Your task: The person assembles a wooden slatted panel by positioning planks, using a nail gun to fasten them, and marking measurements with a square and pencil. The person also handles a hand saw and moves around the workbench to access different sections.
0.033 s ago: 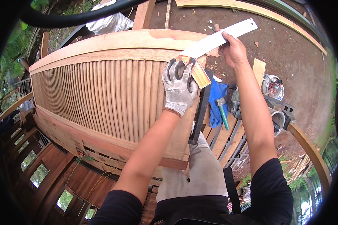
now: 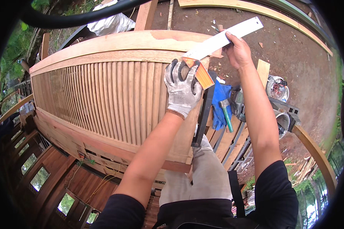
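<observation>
A try square with a long metal blade (image 2: 227, 36) and an orange stock (image 2: 203, 78) lies tilted over the far right corner of a slatted wooden shutter panel (image 2: 114, 101). My left hand (image 2: 182, 86), in a grey-white glove with dark fingertips, is closed on the stock beside the panel's end rail. My bare right hand (image 2: 239, 51) pinches the blade near its outer end, thumb on top and the other fingers partly hidden beneath. A small pointed thing (image 2: 216, 28) sticks out beyond the blade by those fingers; its kind is unclear.
Right of the panel, a hammer with a green handle (image 2: 227, 116) rests on a blue cloth (image 2: 219, 101). Buckets (image 2: 278, 88) stand farther right. Long boards (image 2: 256, 13) lie on the dirt ground behind. A black bar (image 2: 205, 110) runs along the panel's right end.
The square has turned slightly in my hands, so the orange stock shows a flatter, brighter face. Both hands keep nearly the same place.
</observation>
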Demonstrator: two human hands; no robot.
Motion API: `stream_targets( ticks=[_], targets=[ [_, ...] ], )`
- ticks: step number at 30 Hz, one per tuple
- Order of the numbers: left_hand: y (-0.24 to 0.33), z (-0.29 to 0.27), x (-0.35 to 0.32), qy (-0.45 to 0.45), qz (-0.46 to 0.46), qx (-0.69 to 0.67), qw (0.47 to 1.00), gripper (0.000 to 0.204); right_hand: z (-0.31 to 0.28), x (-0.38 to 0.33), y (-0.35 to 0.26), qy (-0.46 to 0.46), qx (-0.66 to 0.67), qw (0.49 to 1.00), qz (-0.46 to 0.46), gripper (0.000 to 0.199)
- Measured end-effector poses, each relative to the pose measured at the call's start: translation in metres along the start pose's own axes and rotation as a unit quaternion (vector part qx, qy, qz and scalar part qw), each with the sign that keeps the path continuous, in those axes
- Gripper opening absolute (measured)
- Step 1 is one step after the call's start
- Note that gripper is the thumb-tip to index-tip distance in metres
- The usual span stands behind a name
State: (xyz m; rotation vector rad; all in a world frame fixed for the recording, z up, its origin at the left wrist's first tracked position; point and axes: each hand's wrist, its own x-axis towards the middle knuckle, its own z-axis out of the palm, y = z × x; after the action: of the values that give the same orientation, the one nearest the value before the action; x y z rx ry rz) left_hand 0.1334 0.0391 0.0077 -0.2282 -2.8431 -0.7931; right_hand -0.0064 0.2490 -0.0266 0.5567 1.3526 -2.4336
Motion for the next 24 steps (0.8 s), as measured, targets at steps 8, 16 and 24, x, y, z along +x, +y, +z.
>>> stream_targets(
  ticks=[8, 16, 24],
  targets=[
    [-0.001, 0.004, 0.010, -0.098, 0.056, 0.050, 0.992, 0.067, -0.021, 0.015, -0.010, 0.001, -0.016, 1.000, -0.013, 0.034],
    [0.003, 0.020, 0.012, -0.046, 0.057, 0.051, 0.996, 0.071, -0.021, 0.022, -0.004, 0.027, 0.001, 0.998, -0.060, 0.032],
    [0.006, 0.028, 0.015, -0.038, 0.048, 0.032, 0.998, 0.074, -0.011, 0.027, 0.001, 0.075, -0.005, 0.995, -0.072, 0.030]
  ],
)
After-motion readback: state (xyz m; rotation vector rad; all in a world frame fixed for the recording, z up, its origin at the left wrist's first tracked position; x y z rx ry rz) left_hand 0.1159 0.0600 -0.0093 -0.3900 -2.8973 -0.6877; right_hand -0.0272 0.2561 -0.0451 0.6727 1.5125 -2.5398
